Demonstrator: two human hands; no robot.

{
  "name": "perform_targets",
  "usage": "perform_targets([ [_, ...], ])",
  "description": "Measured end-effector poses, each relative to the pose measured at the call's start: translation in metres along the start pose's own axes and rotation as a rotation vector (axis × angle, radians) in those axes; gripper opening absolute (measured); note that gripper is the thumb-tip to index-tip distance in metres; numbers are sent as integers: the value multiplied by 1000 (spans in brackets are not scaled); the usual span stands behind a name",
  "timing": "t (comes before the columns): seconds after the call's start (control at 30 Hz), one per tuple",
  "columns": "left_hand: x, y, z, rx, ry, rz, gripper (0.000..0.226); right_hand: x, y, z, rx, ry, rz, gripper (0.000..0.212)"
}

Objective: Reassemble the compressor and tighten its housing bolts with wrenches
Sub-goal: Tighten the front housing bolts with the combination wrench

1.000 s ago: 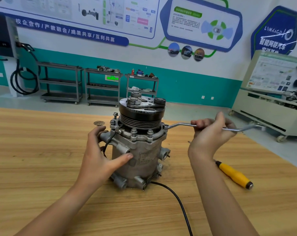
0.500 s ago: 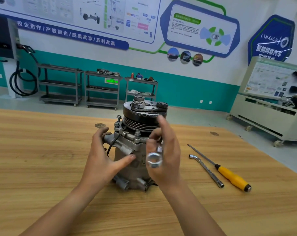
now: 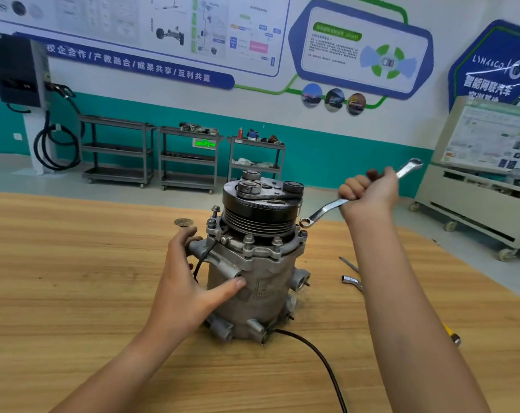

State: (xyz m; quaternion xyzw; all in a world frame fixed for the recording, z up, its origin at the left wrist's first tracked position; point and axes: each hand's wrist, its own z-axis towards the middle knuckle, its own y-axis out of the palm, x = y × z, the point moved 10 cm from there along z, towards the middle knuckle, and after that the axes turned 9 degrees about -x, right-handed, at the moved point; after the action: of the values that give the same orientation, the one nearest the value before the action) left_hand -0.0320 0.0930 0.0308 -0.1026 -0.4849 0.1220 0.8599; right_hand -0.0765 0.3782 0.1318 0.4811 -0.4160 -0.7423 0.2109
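Note:
A grey metal compressor (image 3: 261,281) stands upright on the wooden table (image 3: 74,278), with a black pulley on top and several bolts around its housing flange. My left hand (image 3: 193,278) wraps the housing's left side, thumb pressed on the front. My right hand (image 3: 372,192) grips the middle of a silver ring wrench (image 3: 324,210), raised at the compressor's upper right. The wrench's ring end hangs just above the flange bolt (image 3: 303,234) on the right side, apart from it.
A black cable (image 3: 318,359) runs from the compressor's base toward the front edge. An L-shaped socket wrench (image 3: 352,281) and a yellow-handled screwdriver (image 3: 451,333) lie to the right, partly behind my right forearm. Shelving carts and a cabinet stand beyond the table.
My right hand has swung the wrench from in front of the compressor up to its right side, ring end now near the right flange bolt. My left hand has stayed on the housing.

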Motion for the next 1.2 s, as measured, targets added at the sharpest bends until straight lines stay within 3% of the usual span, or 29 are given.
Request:
perform_targets([
  [0.33, 4, 1, 0, 1, 1, 14, 96, 59, -13, 26, -46, 400, -29, 40],
  [0.57, 5, 0, -1, 15, 9, -7, 88, 69, -14, 27, -57, 444, -37, 41],
  [0.77, 5, 1, -2, 38, 33, 13, 96, 26, -61, 0, 206, 84, 24, 30],
  [0.9, 5, 1, -4, 56, 37, 33, 101, -3, -66, -35, 287, -166, -31, 23],
  [1.03, 7, 1, -6, 53, 27, 47, 105, -19, -58, -71, 239, -388, -102, 17],
  [1.2, 8, 2, -6, 35, 20, 46, 106, -21, -35, -129, -1, -718, -231, 13],
])
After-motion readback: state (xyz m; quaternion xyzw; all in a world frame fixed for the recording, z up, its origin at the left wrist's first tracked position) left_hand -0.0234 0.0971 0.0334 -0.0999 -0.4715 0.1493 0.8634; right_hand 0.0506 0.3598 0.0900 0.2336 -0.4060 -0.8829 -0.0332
